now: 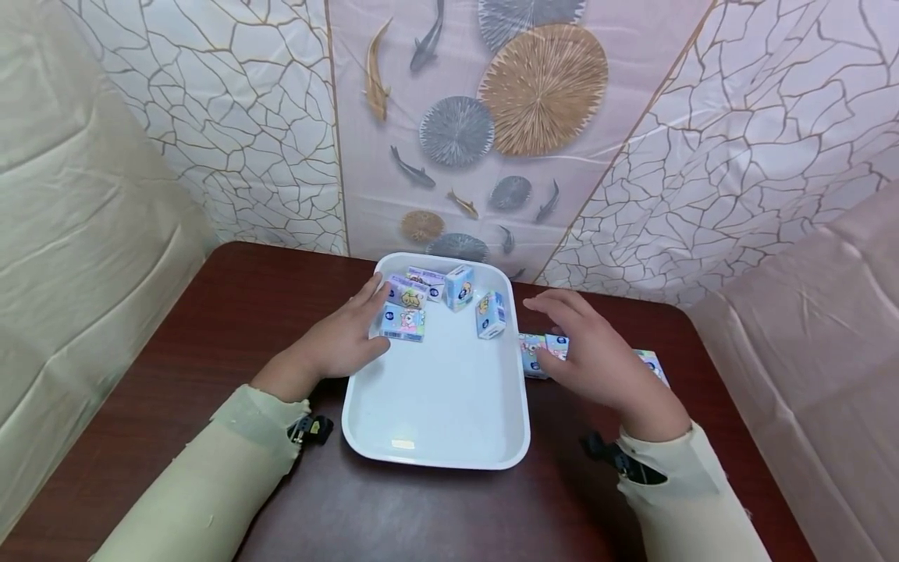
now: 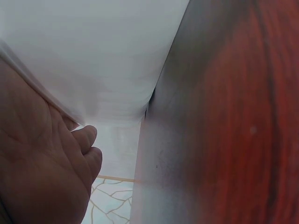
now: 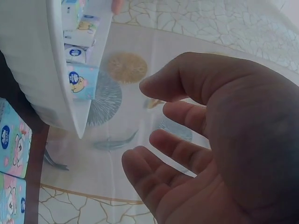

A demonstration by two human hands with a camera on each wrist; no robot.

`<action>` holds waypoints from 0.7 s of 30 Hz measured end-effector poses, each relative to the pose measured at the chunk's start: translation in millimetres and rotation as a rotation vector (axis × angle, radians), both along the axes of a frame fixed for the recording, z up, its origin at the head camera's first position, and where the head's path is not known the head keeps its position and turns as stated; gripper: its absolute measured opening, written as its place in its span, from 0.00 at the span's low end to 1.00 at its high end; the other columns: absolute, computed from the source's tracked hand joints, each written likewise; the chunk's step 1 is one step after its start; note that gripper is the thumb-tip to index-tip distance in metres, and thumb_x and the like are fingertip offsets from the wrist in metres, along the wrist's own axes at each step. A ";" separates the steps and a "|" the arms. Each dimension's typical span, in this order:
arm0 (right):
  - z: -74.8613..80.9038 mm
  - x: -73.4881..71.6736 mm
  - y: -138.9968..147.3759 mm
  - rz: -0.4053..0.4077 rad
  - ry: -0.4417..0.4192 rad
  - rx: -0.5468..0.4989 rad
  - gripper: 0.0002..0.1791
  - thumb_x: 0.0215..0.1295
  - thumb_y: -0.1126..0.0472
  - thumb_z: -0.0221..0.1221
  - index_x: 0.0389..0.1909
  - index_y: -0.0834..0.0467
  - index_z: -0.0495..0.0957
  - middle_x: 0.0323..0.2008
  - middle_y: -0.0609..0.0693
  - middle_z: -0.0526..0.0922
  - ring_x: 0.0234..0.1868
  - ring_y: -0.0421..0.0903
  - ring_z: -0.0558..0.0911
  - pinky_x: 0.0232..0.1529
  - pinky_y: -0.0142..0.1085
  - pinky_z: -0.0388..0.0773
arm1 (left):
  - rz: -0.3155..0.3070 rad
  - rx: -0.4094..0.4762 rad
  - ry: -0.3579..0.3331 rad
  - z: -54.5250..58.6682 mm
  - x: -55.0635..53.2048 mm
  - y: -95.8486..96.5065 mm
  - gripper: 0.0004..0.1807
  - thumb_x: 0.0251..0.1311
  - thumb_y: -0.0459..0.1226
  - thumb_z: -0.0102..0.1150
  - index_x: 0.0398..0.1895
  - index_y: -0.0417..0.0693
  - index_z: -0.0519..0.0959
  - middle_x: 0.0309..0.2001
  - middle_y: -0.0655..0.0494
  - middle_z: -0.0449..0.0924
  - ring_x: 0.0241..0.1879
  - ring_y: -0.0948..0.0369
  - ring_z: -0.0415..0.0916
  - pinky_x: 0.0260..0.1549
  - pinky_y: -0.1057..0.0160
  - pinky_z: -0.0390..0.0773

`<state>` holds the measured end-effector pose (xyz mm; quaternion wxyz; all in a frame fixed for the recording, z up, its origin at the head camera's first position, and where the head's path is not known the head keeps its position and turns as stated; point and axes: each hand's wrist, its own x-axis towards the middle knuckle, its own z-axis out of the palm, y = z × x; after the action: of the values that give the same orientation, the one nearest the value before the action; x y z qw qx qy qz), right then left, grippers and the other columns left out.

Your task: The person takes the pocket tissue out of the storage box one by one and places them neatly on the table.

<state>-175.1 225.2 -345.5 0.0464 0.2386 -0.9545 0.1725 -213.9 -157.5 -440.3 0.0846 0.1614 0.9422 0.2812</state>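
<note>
A white rectangular tray (image 1: 435, 406) lies on the table, holding several small cartoon-printed packs that look like pocket tissues. A blue-and-pink pack (image 1: 403, 322) and purple packs (image 1: 407, 293) sit at its far left; one blue pack (image 1: 460, 287) stands at the back and another blue pack (image 1: 490, 315) near the right wall. My left hand (image 1: 344, 336) rests at the tray's left rim, fingers extended and thumb over the inside. Right of the tray, my right hand (image 1: 593, 351) hovers with fingers loosely bent and nothing between them. Beneath it lie more packs (image 1: 531, 363), partly hidden.
Another pack (image 1: 652, 361) shows on the table to the right of my right hand. The dark wooden table (image 1: 175, 375) extends on both sides of the tray. Patterned cloth (image 1: 267, 117) hangs behind it, and plain pale cloth (image 1: 70, 234) closes in the sides.
</note>
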 end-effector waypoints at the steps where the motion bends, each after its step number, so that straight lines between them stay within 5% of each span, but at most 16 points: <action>1: -0.5 -2.7 -1.3 0.000 -0.009 0.000 0.38 0.62 0.58 0.72 0.74 0.48 0.72 0.73 0.50 0.68 0.63 0.50 0.80 0.58 0.49 0.85 | -0.001 0.001 0.001 0.0 0.1 0.0 0.50 0.71 0.53 0.52 0.87 0.61 0.36 0.86 0.65 0.21 0.86 0.50 0.37 0.77 0.36 0.58; 21: -5.8 -64.9 -33.5 0.015 -0.161 0.142 0.37 0.60 0.58 0.71 0.71 0.55 0.74 0.66 0.56 0.76 0.56 0.54 0.80 0.50 0.47 0.87 | 0.003 0.003 0.010 0.5 1.1 0.3 0.50 0.70 0.52 0.52 0.87 0.59 0.37 0.87 0.64 0.22 0.86 0.48 0.38 0.75 0.35 0.60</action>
<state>-240.1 191.6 -351.3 -0.0487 0.2337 -0.9632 0.1234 -212.8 -157.1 -439.8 0.0792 0.1616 0.9423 0.2821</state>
